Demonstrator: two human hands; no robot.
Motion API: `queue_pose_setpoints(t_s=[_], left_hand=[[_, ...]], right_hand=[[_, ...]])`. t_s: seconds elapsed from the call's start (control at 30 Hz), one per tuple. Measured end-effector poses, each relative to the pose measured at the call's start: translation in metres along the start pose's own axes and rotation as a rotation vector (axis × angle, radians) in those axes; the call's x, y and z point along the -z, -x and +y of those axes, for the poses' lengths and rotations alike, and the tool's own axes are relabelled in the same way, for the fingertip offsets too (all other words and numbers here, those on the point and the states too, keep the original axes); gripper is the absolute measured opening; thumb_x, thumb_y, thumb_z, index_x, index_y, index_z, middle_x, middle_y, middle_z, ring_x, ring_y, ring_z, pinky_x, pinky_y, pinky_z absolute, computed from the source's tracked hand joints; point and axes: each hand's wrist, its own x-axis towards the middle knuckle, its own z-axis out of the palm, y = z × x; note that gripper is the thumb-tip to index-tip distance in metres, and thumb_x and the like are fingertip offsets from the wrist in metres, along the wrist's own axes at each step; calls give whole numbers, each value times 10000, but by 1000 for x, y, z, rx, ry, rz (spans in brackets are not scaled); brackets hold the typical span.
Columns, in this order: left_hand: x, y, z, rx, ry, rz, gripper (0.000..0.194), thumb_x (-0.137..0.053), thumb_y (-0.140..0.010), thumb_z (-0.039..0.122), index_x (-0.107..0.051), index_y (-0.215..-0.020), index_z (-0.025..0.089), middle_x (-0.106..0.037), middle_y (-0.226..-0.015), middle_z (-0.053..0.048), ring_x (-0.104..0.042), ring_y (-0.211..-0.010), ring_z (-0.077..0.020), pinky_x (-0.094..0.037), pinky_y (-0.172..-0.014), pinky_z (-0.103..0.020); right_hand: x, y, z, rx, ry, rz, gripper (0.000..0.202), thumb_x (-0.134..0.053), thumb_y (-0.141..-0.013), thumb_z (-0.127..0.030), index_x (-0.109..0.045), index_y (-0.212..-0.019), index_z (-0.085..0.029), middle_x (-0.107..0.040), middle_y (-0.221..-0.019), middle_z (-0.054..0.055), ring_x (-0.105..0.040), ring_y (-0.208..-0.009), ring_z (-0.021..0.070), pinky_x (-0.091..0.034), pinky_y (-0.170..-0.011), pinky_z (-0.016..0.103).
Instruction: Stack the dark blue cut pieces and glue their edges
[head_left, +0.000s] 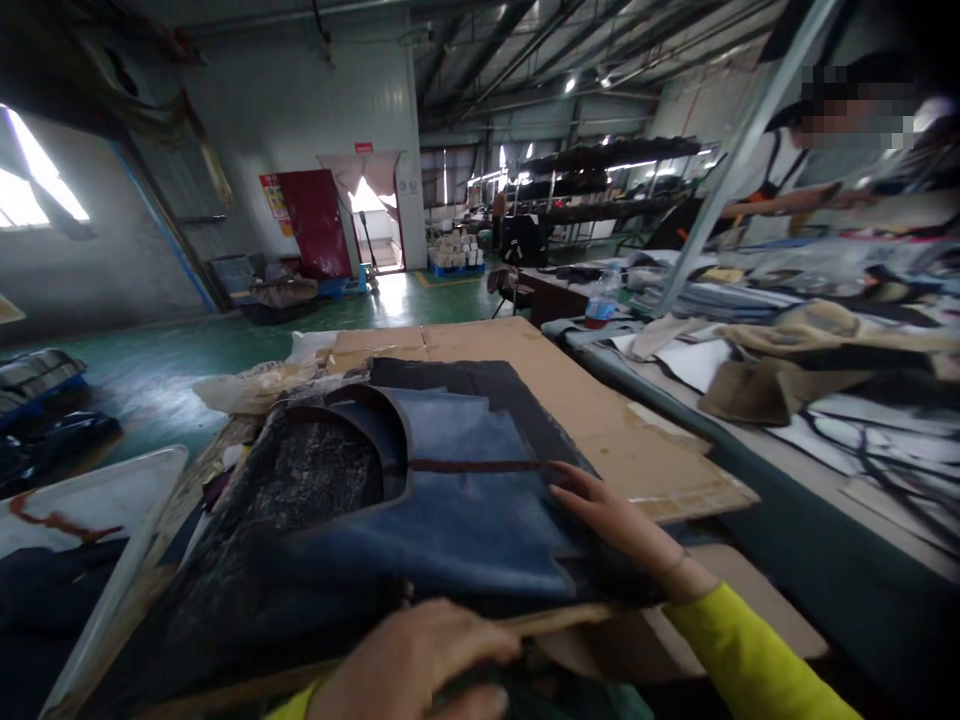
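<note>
Blue panel point(480, 530), lying flat on the worktable in front of the wearer, with stepped notches along its far and right edges. A narrow brown strip point(472, 466) crosses it from side to side, and a dark-edged curved band point(406, 430) arches at its left. Right hand point(611, 510): open, fingers extended and not closed around anything; the fingertips rest at the right edge of the panel, beside the right end of the strip. The panel therefore extends leftward from these fingertips. Left hand point(424, 655): nearer the wearer, at the front edge of the worktable, with fingers bent; the panel lies just beyond it. Whether this hand grips anything cannot be told, as its underside is hidden.

Surroundings: a dark sheet point(495, 378) shows beyond the panel, on light brown cardboard point(600, 420); a rough black surface point(322, 470) lies to the left. A bottle point(602, 300) stands on the adjacent table point(690, 440), which bears layered pieces of material. At upper right, a person's arm point(787, 203) reaches above that table.
</note>
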Motion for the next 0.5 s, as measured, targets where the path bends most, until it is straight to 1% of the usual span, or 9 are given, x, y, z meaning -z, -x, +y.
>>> queue_pose_setpoints(t_s=[0.07, 0.13, 0.23, 0.27, 0.3, 0.33, 0.4, 0.43, 0.5], left_hand=[[19, -4, -16, 82, -208, 128, 413, -451, -883, 363, -466, -1289, 284, -528, -1292, -53, -467, -1204, -213, -353, -1058, -410], [32, -7, -35, 175, -418, 198, 502, -511, -847, 427, -446, -1309, 243, -458, -1360, -87, -394, -1264, -258, -282, -1085, -482], [40, -4, -54, 227, -492, 80, 603, -570, -785, 506, -450, -1305, 225, -476, -1341, -94, -438, -1224, -262, -333, -1053, -464], [40, -2, -58, 233, -488, 32, 601, -581, -777, 494, -454, -1301, 228, -493, -1324, -87, -462, -1201, -253, -365, -1034, -436], [40, 0, -60, 242, -490, -2, 595, -592, -772, 465, -455, -1302, 232, -504, -1314, -80, -479, -1183, -248, -390, -1015, -414], [38, 2, -61, 256, -500, -20, 587, -600, -765, 427, -457, -1301, 234, -514, -1303, -76, -495, -1164, -248, -409, -996, -401], [35, 3, -64, 262, -541, -29, 554, -588, -760, 329, -468, -1291, 226, -544, -1266, -76, -530, -1113, -248, -434, -965, -391], [34, 1, -65, 245, -566, -29, 521, -563, -765, 276, -482, -1276, 224, -566, -1235, -75, -550, -1078, -240, -445, -947, -381], [39, -4, -68, 184, -618, -17, 456, -482, -788, 175, -512, -1240, 229, -611, -1163, -61, -581, -1008, -206, -466, -904, -343]], right_hand=[[-1, -2, 1, -7, -10, 27, 656, -529, -752, -495, -492, -1270, -94, -655, -984, 116, -620, -878, 256, -509, -794, 371], [-1, -3, 0, -32, -55, 7, 630, -550, -751, -459, -479, -1280, -124, -656, -938, 84, -622, -780, 215, -523, -700, 332], [-1, -4, -4, -90, -180, -104, 671, -526, -782, -467, -377, -1357, -156, -644, -959, 69, -607, -668, 173, -498, -513, 272], [-1, -4, -6, -86, -204, -130, 678, -521, -788, -475, -363, -1367, -160, -638, -1001, 76, -616, -702, 180, -506, -523, 272], [-2, -4, -8, -62, -209, -148, 668, -523, -790, -475, -374, -1362, -164, -629, -1055, 85, -626, -778, 195, -526, -588, 287], [-4, -4, -10, -25, -192, -160, 639, -530, -791, -464, -408, -1344, -167, -614, -1114, 91, -620, -881, 214, -535, -698, 314], [-10, -8, -17, 72, -102, -160, 536, -542, -796, -400, -496, -1279, -173, -581, -1202, 86, -561, -1058, 239, -462, -916, 366], [-13, -10, -22, 123, -37, -142, 484, -539, -795, -345, -532, -1247, -173, -577, -1211, 83, -537, -1099, 245, -415, -976, 384], [-21, -18, -34, 217, 99, -74, 430, -504, -785, -224, -573, -1206, -163, -601, -1164, 88, -546, -1080, 247, -394, -993, 405]])
